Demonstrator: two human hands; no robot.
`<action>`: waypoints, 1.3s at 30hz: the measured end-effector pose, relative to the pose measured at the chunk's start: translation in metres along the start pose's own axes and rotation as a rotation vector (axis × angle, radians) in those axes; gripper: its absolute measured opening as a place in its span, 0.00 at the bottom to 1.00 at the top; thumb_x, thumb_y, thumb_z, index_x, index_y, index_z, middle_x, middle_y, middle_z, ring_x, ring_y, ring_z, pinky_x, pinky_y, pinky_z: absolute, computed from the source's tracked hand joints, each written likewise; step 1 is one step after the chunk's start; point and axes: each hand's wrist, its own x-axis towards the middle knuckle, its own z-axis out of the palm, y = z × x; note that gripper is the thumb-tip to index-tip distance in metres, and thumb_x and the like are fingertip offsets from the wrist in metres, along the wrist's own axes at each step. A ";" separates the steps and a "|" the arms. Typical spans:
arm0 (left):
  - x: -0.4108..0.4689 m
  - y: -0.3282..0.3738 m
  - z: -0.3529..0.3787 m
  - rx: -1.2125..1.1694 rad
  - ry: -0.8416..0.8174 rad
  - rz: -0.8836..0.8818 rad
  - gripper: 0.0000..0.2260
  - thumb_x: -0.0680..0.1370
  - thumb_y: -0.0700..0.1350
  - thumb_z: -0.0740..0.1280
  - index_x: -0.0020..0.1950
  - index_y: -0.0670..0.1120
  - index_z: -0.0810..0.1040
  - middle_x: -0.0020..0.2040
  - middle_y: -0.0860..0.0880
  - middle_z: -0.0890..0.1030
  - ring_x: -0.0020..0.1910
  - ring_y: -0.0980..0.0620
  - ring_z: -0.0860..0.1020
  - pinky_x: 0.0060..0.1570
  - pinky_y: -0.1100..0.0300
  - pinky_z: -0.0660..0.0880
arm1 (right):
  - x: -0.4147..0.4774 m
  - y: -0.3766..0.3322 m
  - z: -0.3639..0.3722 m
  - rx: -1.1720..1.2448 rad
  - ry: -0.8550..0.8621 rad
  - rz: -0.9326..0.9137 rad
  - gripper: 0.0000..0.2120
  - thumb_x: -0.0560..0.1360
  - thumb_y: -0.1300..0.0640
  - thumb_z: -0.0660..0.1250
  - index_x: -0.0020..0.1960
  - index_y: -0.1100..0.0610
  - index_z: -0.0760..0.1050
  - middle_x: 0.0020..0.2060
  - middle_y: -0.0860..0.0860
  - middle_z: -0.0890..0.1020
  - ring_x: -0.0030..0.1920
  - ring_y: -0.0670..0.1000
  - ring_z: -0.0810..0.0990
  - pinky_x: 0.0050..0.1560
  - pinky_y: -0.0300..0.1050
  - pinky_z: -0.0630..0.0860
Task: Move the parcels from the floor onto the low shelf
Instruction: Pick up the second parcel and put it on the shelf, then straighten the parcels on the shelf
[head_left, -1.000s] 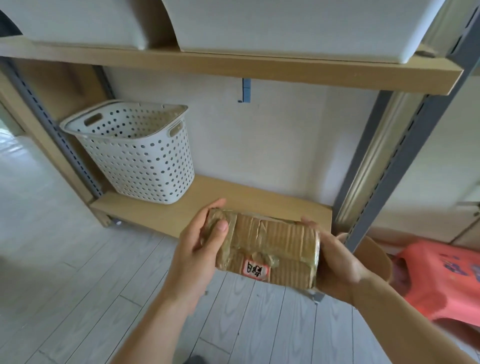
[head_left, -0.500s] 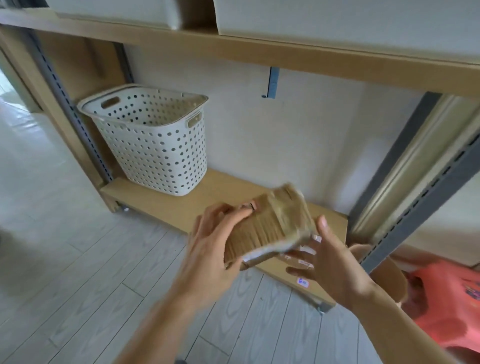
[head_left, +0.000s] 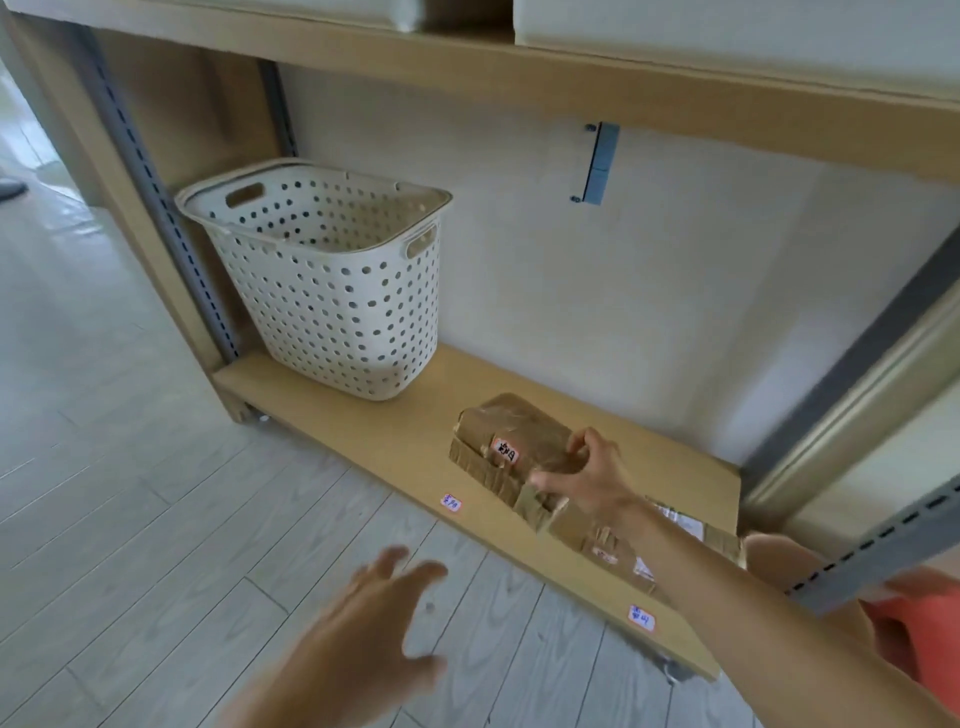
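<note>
A brown taped parcel (head_left: 511, 434) with a small pink label lies on top of a flatter cardboard parcel (head_left: 480, 467) on the low wooden shelf (head_left: 405, 441). My right hand (head_left: 589, 475) grips the top parcel's near right end, fingers curled over it. Another taped parcel (head_left: 597, 538) lies on the shelf under my right forearm, partly hidden. My left hand (head_left: 374, 618) hovers over the floor in front of the shelf, blurred, fingers spread and holding nothing.
A white perforated basket (head_left: 332, 280) stands at the shelf's left end. Grey metal uprights (head_left: 857, 358) frame the rack, and an upper shelf (head_left: 571, 88) carries white bins. An orange stool (head_left: 919, 629) sits at the right. Grey plank floor (head_left: 130, 519) spreads to the left.
The parcel went from both hands in the air down onto the shelf stack. My left hand let go and pulled back toward me; the right hand stays on it.
</note>
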 end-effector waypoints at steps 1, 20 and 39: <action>0.000 -0.003 -0.001 0.014 -0.068 0.018 0.35 0.74 0.57 0.70 0.78 0.64 0.57 0.80 0.59 0.58 0.77 0.56 0.61 0.73 0.53 0.61 | 0.016 0.001 0.009 -0.089 0.037 -0.030 0.25 0.59 0.48 0.83 0.47 0.50 0.71 0.53 0.53 0.75 0.48 0.51 0.74 0.42 0.41 0.71; 0.031 0.019 -0.013 -0.025 0.117 0.222 0.19 0.80 0.50 0.65 0.71 0.55 0.72 0.66 0.59 0.77 0.60 0.65 0.73 0.55 0.70 0.68 | -0.096 0.077 0.049 -0.505 -0.412 -0.257 0.20 0.77 0.49 0.67 0.68 0.46 0.71 0.60 0.46 0.73 0.56 0.49 0.78 0.61 0.50 0.76; -0.041 0.153 0.068 -0.163 0.184 0.411 0.15 0.79 0.43 0.67 0.65 0.46 0.80 0.58 0.49 0.84 0.52 0.54 0.83 0.54 0.59 0.78 | -0.292 0.061 -0.122 -0.305 0.013 -0.207 0.07 0.76 0.58 0.75 0.50 0.48 0.80 0.44 0.43 0.85 0.48 0.41 0.83 0.45 0.39 0.81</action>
